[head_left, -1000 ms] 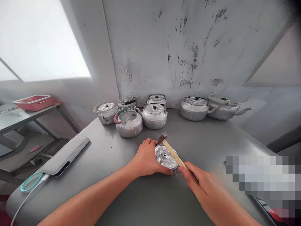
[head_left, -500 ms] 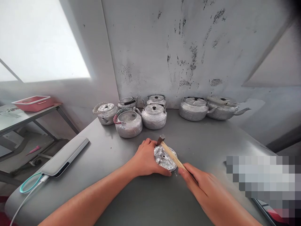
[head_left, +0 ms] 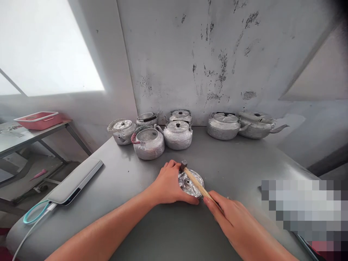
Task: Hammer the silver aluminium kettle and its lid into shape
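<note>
On the grey table point(head_left: 152, 232) lies a round, dented silver kettle lid point(head_left: 191, 189) with a small hole near its middle. My left hand point(head_left: 170, 185) curves around the lid's left side, thumb along the near edge, fingers along the far edge, holding it. My right hand point(head_left: 224, 210) is wrapped round the wooden handle of a hammer point(head_left: 196, 182). The hammer's dark metal head is over the lid's far left rim, close to my left fingertips; I cannot tell whether it touches. Behind the lid stands a lidless silver kettle point(head_left: 149, 146) with a red and dark wrapped handle.
Several more kettles, among them a lidded kettle point(head_left: 178, 136) and a wide kettle point(head_left: 224, 127), stand along the wall. A white power bank point(head_left: 77, 181) with a cable lies at left. A pink basket point(head_left: 39, 121) rests on a side table. A blurred patch covers the right edge.
My right hand and the hammer have moved slightly left, and the hammer head sits a little lower. My left hand stays on the lid.
</note>
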Demonstrator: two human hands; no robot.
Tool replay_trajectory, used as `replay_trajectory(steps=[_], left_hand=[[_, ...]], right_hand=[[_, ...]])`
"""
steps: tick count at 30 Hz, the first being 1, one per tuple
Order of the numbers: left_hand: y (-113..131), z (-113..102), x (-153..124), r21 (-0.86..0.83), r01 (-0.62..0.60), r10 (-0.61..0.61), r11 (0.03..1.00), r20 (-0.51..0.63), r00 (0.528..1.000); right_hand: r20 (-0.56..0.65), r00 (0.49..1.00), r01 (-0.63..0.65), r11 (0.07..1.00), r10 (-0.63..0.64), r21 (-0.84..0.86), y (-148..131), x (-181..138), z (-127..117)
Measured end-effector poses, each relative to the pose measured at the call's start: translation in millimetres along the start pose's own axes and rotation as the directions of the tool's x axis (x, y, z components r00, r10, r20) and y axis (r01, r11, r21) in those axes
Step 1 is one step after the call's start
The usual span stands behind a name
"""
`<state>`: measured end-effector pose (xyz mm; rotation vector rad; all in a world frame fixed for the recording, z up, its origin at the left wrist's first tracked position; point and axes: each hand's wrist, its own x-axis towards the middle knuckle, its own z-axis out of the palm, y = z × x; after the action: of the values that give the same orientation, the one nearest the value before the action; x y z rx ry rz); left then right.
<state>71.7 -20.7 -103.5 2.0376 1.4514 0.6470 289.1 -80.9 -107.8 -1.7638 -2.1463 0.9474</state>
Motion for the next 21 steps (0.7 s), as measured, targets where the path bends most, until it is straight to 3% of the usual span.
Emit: replay_trajectory(steps=[10, 21], left_hand=[[-3.8, -5.5, 0.3, -0.100, -0.024, 0.024, 0.995, 0.001, 1.000], [-4.6, -6.2, 2.1, -0.075, 0.011, -0.007, 0.997, 0.046, 0.999]], right_hand=[[-0.012, 1.000, 0.002, 0.998, -0.001, 0.061, -1.9, -1.5, 1.3], [-0.019, 1.000, -0.016, 1.000, 0.016, -0.014, -5.3, -5.7, -4.7]])
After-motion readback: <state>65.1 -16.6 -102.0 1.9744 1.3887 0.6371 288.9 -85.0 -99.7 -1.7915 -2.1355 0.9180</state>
